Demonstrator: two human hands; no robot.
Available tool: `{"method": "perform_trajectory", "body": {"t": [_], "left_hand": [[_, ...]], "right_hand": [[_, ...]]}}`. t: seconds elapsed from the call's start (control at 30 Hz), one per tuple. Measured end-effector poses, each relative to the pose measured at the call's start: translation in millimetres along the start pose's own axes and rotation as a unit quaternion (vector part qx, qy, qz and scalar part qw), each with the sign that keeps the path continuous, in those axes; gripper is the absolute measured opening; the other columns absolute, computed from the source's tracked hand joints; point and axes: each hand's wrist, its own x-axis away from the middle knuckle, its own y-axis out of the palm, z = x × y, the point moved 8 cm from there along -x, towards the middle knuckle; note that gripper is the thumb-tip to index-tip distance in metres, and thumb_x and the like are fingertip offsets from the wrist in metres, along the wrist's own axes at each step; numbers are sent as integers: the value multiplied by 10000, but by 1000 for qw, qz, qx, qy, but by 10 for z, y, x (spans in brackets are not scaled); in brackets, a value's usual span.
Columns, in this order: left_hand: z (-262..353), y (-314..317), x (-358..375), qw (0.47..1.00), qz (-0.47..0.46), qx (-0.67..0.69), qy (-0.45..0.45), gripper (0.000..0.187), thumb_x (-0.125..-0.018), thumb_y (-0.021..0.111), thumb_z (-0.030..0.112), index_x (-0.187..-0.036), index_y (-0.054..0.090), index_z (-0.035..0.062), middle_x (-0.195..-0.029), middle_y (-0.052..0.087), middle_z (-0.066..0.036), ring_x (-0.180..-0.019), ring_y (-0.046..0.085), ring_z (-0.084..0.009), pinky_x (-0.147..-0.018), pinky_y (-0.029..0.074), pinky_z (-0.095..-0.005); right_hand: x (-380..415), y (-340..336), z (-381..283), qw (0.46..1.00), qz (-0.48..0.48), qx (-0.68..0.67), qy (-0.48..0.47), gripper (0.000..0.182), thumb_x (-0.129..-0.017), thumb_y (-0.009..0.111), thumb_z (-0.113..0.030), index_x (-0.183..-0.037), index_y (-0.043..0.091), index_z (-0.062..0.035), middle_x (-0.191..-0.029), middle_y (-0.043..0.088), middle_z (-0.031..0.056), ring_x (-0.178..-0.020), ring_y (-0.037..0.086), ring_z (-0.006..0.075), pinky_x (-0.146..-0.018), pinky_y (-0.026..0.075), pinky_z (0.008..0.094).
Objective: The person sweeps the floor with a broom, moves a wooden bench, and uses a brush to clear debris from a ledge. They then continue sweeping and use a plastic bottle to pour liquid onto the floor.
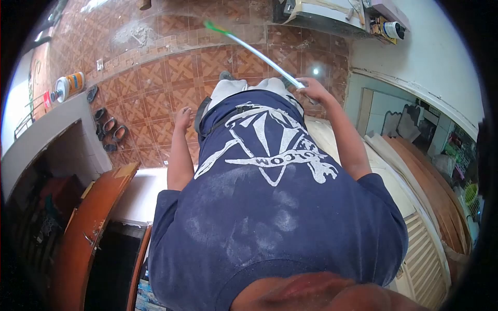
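Observation:
My right hand (314, 90) is wrapped around the near end of a long white pole (264, 58). The pole slants up and left over the tiled floor to a green end (215, 27), which is slightly blurred. At my left side hangs my left hand (183, 117), open, its fingers loosely bent and nothing seen in them. Between the hands is my dark blue T-shirt (249, 207), with a white print and pale dusty smudges.
A pale heap of debris (134, 34) lies on the floor (181, 65). Several dark sandals (110, 126) sit by the left wall near a white and orange bucket (70, 85). A wooden door (98, 233) is behind left; long brown panels (420, 181) lean at right.

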Motion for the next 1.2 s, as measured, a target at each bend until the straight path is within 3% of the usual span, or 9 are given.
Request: {"method": "perform_trajectory", "body": {"t": [0.13,0.4,0.47,0.63,0.7,0.77,0.93,1.03,1.2], "left_hand": [[-155,-234,-6,999,22,-9,-42,386,-849,517,310,-1176,497,105,-1039,589,-61,-764,568,-133,-496,397,-246],[-389,-449,-149,996,10,46,-69,405,-836,524,351,-1174,495,128,-1055,581,-49,-807,573,-161,-561,412,-306],[-341,-464,-95,996,-3,10,-84,386,-876,477,328,-1229,442,174,-1112,555,-32,-867,564,-150,-687,436,-378],[-195,-545,-37,997,3,-9,-71,384,-875,470,335,-1225,448,177,-1143,544,-33,-913,547,-157,-714,416,-407],[-83,-577,32,998,9,-27,-62,380,-875,470,327,-1222,451,173,-1135,550,-28,-913,546,-154,-706,418,-398],[145,-641,89,999,43,29,-12,383,-848,518,275,-1175,499,76,-995,589,-53,-808,573,-156,-619,457,-283],[446,-549,-43,996,58,57,33,389,-834,547,230,-1169,510,35,-1010,606,-96,-931,588,-202,-782,472,-310],[1012,-351,-138,976,76,-72,189,401,-825,553,231,-1169,506,30,-1049,603,-139,-986,578,-237,-826,454,-321],[2777,779,507,917,-98,-183,341,452,-801,594,239,-1192,486,41,-1132,553,-167,-1053,536,-275,-880,424,-340]], "right_hand": [[68,469,-40,993,45,-6,-105,494,-679,658,-152,-1155,554,-69,-1137,566,165,-1056,535,281,-918,386,321],[276,443,-463,970,191,147,-41,422,-707,590,-156,-1112,561,-44,-1008,599,219,-957,574,351,-845,441,397],[-26,393,-586,956,216,198,-21,349,-720,536,-141,-1045,578,-22,-942,596,251,-904,572,392,-788,458,438],[-1260,355,-574,963,219,159,14,316,-708,616,-159,-998,614,-34,-888,629,220,-830,620,332,-736,475,407],[-1617,530,-610,993,65,84,59,388,-710,668,-153,-1057,580,0,-791,617,113,-624,593,213,-529,467,345],[-1578,454,-753,996,70,16,52,355,-732,659,-131,-1054,587,0,-698,574,69,-509,521,137,-417,395,300],[-1065,348,-909,990,117,-76,35,410,-748,625,-111,-1134,539,-2,-703,580,96,-476,527,129,-396,398,303],[-938,244,-948,986,162,-37,15,393,-737,607,-97,-1109,538,12,-721,592,119,-528,559,153,-451,436,316],[-1769,183,-814,977,181,111,-22,256,-708,538,-58,-944,528,41,-728,582,160,-579,576,184,-518,477,350]]}}
